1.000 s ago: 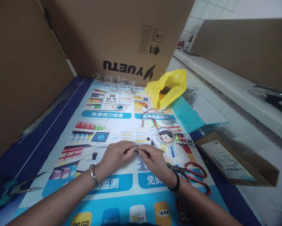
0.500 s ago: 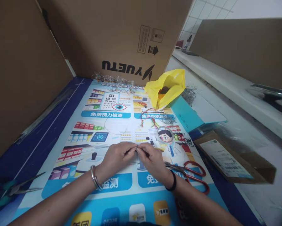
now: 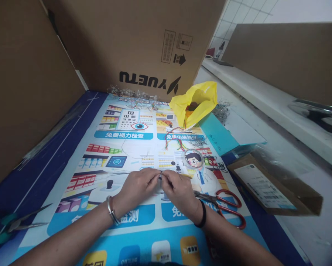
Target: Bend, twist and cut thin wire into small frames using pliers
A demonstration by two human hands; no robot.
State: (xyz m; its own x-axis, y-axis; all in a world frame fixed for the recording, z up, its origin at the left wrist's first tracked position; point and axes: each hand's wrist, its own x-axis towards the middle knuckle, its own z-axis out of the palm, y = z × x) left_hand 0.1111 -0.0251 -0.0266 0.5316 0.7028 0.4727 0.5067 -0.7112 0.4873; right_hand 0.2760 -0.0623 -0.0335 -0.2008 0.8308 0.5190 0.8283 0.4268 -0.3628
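both hands meet over the middle of the poster that covers the desk, nearer its front edge than its back. the left hand and the right hand each press thumb and forefinger together on one short piece of wire, the fingertips almost touching. the wire is very thin, grey and metallic. only a small bit shows in the gap between the two pinches, and the fingers hide the rest, so its full shape cannot be told. a hair-fine strand runs left from the left fingertips, low over the poster. the other fingers of both hands are curled in. the left wrist wears a metal bangle, the right a black band.

scissors with red handles lie just right of the right wrist. pliers lie at the desk's left edge. toward the back right corner a yellow bag stands open, with coloured threads in front of it and a teal box beside it. a big carton stands along the back edge, with wire scraps at its foot. a flat parcel lies at the right edge.
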